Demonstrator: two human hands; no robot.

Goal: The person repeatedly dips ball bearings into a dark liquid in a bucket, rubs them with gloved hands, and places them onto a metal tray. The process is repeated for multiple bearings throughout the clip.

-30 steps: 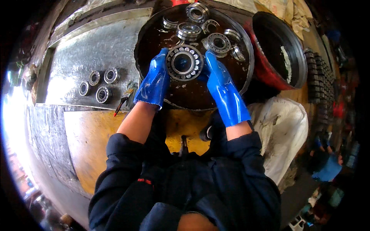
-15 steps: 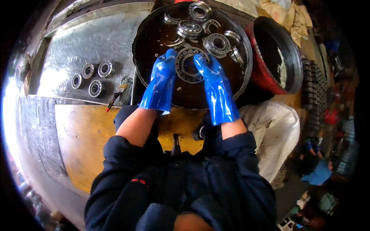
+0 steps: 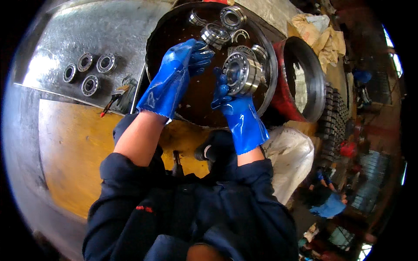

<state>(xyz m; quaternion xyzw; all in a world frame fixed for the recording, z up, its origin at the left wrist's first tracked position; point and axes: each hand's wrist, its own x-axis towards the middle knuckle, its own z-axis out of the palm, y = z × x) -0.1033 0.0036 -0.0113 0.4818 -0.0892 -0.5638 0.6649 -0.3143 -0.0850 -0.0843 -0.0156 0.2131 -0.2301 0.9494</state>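
A large steel roller bearing (image 3: 242,74) is held up and tilted over the round dark drum (image 3: 149,48), its rollers and shiny outer side showing. My right hand (image 3: 235,108), in a long blue rubber glove, grips it from below and at its left side. My left hand (image 3: 179,65), gloved the same way, hangs over the left part of the drum. Its fingers are apart and stretch toward the bearing without touching it. Behind lie more loose bearings, among them one on its side (image 3: 215,35) and one farther back (image 3: 232,18), in dark liquid.
Several smaller bearings (image 3: 90,85) and a brush (image 3: 114,99) rest on a metal tray (image 3: 126,39) at the left. To the right stand a red drum (image 3: 283,93), a white sack (image 3: 289,161) and stacked metal parts (image 3: 334,115). Another person (image 3: 328,204) is at the far lower right.
My right hand has turned and lifted the bearing, which lay flat in the drum before. My left hand has come off it and opened. The whole view has shifted slightly.
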